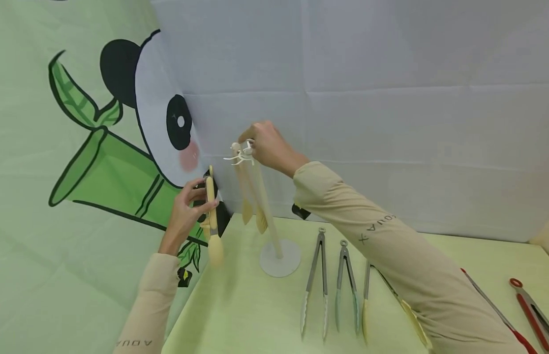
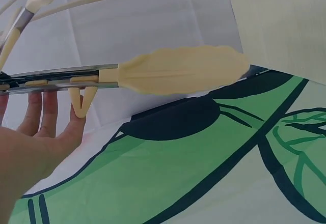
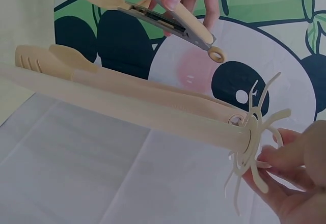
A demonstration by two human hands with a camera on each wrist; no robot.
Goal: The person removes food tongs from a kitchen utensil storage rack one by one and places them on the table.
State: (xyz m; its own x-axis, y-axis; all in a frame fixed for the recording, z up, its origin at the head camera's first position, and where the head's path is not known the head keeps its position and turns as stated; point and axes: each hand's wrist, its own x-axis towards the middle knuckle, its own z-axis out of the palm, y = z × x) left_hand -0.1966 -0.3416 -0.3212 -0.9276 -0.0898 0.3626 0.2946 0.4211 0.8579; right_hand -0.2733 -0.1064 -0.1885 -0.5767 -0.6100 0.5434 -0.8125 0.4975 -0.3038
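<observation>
My left hand (image 1: pixel 185 212) grips a pair of cream-tipped tongs (image 1: pixel 212 216) around the handles, in the air left of the stand. In the left wrist view the tongs' wavy-edged head (image 2: pixel 183 70) points away from the fingers, and in the right wrist view their ring end (image 3: pixel 216 54) faces the hooks. My right hand (image 1: pixel 271 147) pinches the white hook ring (image 3: pixel 246 155) atop a cream upright stand (image 1: pixel 268 216). From one hook hangs a pair of beige tongs (image 3: pixel 153 89) with a slotted end, head down beside the pole.
The stand's round white base (image 1: pixel 281 265) is on the yellow-green table (image 1: pixel 239 305). To its right lie white-tipped tongs (image 1: pixel 322 246), green-tipped tongs (image 1: pixel 343 255), yellow tongs (image 1: pixel 365 305) partly behind my right arm, and red-handled tongs (image 1: pixel 533 309). Panda-print cloth (image 1: pixel 119 157) hangs at the left.
</observation>
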